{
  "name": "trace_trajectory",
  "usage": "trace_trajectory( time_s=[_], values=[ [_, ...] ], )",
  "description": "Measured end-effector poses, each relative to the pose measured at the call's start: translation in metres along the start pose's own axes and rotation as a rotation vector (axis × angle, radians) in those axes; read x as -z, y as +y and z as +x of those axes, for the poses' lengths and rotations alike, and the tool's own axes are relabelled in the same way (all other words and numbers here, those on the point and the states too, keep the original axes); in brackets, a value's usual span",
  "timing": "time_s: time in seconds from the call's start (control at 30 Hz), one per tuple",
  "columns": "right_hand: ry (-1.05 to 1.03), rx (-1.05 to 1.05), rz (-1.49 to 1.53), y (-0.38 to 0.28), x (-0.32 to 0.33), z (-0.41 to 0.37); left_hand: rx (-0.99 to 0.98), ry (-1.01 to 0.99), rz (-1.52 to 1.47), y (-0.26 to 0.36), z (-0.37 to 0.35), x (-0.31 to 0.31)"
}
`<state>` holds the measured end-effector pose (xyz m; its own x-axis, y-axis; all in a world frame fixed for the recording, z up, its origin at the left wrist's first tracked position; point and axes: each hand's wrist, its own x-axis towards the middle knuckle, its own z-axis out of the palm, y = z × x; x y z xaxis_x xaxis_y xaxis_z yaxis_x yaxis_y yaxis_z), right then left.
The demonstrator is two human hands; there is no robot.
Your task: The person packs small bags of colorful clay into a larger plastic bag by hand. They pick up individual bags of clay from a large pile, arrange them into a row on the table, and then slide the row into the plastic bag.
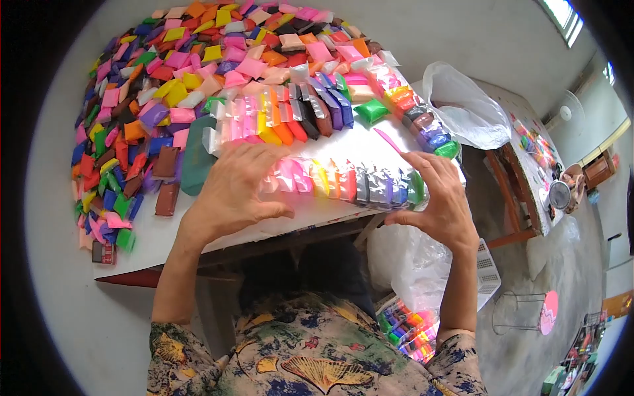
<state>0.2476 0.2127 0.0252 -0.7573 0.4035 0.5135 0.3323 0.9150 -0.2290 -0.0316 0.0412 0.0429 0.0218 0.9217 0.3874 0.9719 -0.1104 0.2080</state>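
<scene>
A clear plastic bag [330,181] holding a row of small coloured packets lies near the table's front edge, pink at one end and green at the other. My left hand [241,188] curves round its pink end, thumb below and fingers above. At the green end, my right hand [441,198] grips in the same way. Just behind the bag, packets stand in a second row [284,119], running from pink through yellow, orange and black to purple. A thin pink strip [388,140] lies near my right fingertips.
A big heap of loose coloured packets [178,72] covers the table's left and back. Another filled bag [419,115] lies at the right edge beside a clear plastic sack [465,109]. A dark green object [197,158] stands left of the rows. Below right, more packets [409,327] sit under plastic.
</scene>
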Motion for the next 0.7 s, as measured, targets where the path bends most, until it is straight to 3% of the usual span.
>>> trace_trajectory(
  time_s=[0.17,0.27,0.37,0.47,0.57,0.7],
  values=[
    [0.066,0.157,-0.067,-0.027,0.002,0.024,-0.004,0.015,-0.073,-0.009,0.004,-0.006],
    [-0.164,-0.038,0.003,-0.018,-0.020,0.028,0.116,-0.065,-0.237,-0.012,0.005,-0.006],
    [-0.148,-0.038,0.011,-0.016,-0.021,0.027,0.039,0.032,-0.192,-0.011,0.004,-0.008],
    [-0.160,-0.031,0.023,-0.015,-0.019,0.026,0.079,-0.080,-0.191,-0.016,0.005,-0.007],
    [-0.164,-0.040,0.041,-0.014,-0.019,0.029,-0.016,-0.013,0.065,0.018,0.011,0.006],
    [-0.155,-0.032,0.048,-0.013,-0.022,0.026,-0.161,0.034,0.007,0.044,0.037,-0.023]
  ],
)
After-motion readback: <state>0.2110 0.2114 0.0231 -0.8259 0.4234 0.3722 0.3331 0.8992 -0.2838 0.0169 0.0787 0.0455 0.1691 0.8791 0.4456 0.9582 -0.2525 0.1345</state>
